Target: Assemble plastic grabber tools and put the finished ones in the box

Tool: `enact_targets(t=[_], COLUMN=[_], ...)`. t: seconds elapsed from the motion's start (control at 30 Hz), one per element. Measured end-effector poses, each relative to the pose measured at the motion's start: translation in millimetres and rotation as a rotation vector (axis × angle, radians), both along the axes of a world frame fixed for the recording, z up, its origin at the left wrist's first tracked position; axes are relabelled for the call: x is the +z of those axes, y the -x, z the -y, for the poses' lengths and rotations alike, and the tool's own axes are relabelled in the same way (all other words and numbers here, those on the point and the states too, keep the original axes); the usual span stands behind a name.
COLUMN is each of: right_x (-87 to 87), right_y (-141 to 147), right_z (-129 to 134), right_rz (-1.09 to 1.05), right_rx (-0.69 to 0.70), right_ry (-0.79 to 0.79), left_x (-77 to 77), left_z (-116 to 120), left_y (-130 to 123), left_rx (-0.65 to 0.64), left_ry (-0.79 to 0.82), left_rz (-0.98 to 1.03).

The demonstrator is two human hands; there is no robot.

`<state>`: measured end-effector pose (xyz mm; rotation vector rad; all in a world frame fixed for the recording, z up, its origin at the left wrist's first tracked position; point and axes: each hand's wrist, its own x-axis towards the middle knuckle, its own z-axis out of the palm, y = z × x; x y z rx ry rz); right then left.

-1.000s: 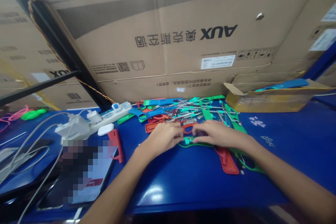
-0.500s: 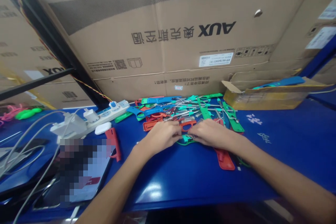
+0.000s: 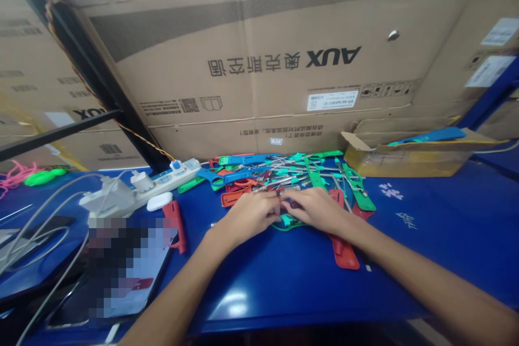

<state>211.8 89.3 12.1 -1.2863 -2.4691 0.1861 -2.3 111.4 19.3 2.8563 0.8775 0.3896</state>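
Left hand point(image 3: 259, 213) and right hand point(image 3: 314, 208) are curled, in the head view, at the green casing point(image 3: 288, 221) between them, perhaps for steadying; whether it is grasped cannot be told. Beyond them, parts point(image 3: 313, 172) are heaped, presumably for reach.

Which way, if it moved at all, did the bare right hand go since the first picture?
Yes: the bare right hand moved left, judged against the small white rectangular sticker on the brown cardboard.

A green plastic casing point(image 3: 290, 227), partly hidden, holds a turquoise part point(image 3: 286, 220).
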Motion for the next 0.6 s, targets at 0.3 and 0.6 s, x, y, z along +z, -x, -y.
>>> enact_targets(t=[0.3,0.6], right_x=[5.0,36.1], right_y=[-6.3,-54.8], right_z=[-4.3,-11.3], right_rz=[0.107,0.084], right_rx=[-0.045,-0.161], right_ry=[0.045,-0.007], left_x=[7.5,24.7], left_z=[0.9,-2.0], left_y=[7.3,15.7], left_rx=[-0.061,0.011], left_ry=[0.07,0.099], left_rz=[-0.004,0.003])
